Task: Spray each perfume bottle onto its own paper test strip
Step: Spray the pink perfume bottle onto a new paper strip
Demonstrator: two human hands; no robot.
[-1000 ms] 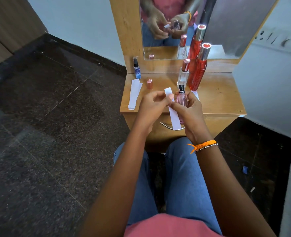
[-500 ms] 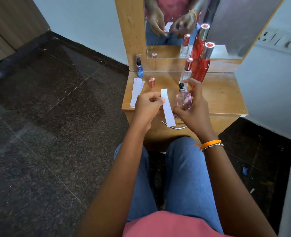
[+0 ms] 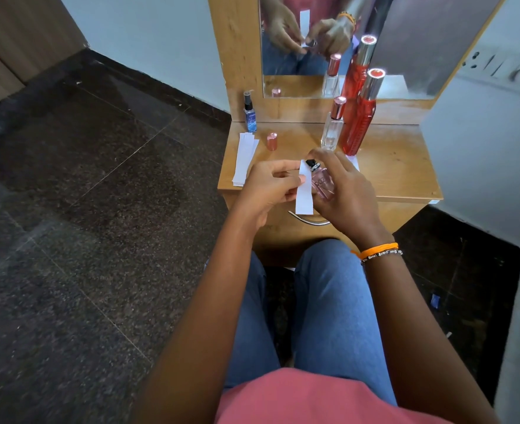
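Compared with half a second earlier, both hands have drawn together: the paper test strip (image 3: 304,188) that stood apart from the pink perfume bottle (image 3: 322,185) now sits right against its left side, its upper end beside the black spray nozzle (image 3: 311,163). Where the right hand (image 3: 344,191) earlier held its index finger raised clear above the nozzle, that finger now curls down over the nozzle's top, the other fingers wrapped and clamped around the bottle's body. Pinching the strip at mid-length between thumb and fingertips is the left hand (image 3: 267,188), with the strip upright and its lower end hanging free below the fingers.

Beyond the right fingers, on the wooden dressing table (image 3: 399,166), stand a clear bottle with a rose cap (image 3: 333,127) and a tall red bottle (image 3: 361,117). Beyond the left fingers lie a loose rose cap (image 3: 272,141), a stack of blank strips (image 3: 245,159) and a small blue spray bottle (image 3: 250,113), none displaced.
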